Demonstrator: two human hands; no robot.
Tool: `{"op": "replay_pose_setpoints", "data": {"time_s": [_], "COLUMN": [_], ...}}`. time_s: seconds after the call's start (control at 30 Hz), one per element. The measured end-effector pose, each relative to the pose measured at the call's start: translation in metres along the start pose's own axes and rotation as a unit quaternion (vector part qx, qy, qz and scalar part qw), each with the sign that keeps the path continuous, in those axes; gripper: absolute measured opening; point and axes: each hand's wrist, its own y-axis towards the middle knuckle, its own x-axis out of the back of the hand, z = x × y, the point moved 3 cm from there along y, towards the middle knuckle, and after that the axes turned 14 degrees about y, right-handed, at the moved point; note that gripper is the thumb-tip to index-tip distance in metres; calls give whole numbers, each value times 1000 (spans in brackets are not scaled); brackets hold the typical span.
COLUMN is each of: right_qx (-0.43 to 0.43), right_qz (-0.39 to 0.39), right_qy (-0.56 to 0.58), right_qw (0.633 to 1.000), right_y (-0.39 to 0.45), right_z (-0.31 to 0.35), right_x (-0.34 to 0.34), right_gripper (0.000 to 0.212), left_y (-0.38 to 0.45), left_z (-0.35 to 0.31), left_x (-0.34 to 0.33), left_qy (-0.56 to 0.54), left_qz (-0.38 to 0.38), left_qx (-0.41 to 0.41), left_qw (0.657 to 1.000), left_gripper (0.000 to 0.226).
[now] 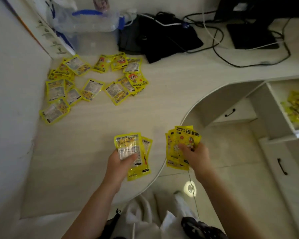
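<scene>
The sorting looks to me only partly done: the left hand [119, 164] grips one stack of yellow packets [128, 144] above the near edge of the table [145, 111], the right hand [196, 156] grips a second stack [183, 138] just beyond this edge, and many loose packets [92, 88] lie near the far left corner.

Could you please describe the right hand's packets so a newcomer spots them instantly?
Find the curved edge of the white desk. Beyond it, the right hand grips a fan of yellow hand-warmer packets. Unlike the stack in the left hand, they show the cartoon front.
</scene>
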Motion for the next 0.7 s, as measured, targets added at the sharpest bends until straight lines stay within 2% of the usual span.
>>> {"op": "replay_pose_setpoints", "data": {"time_s": [0.27,0.43,0.63,0.7], "right_qx": [-17,-26,-45,-43], "right_qz": [-115,-173,-230,-248], "right_qy": [105,130,183,181], "right_qw": [988,976,955,951], "right_y": [-54,-93,-139,-150], "right_z": [-38,-71,-109,-119], "right_x": [117,194,300,334], "right_gripper": [14,13,19,15], "left_y": [-30,-71,-140,-164], "left_z": [-16,-17,3,9], "left_x": [-90,-161,-257,-289], "left_qy": [68,93,101,102], "left_qz": [109,166,221,228], "left_qx": [-65,-89,-56,-39], "left_qw": [990,978,968,968], "left_gripper": [28,27,29,27]}}
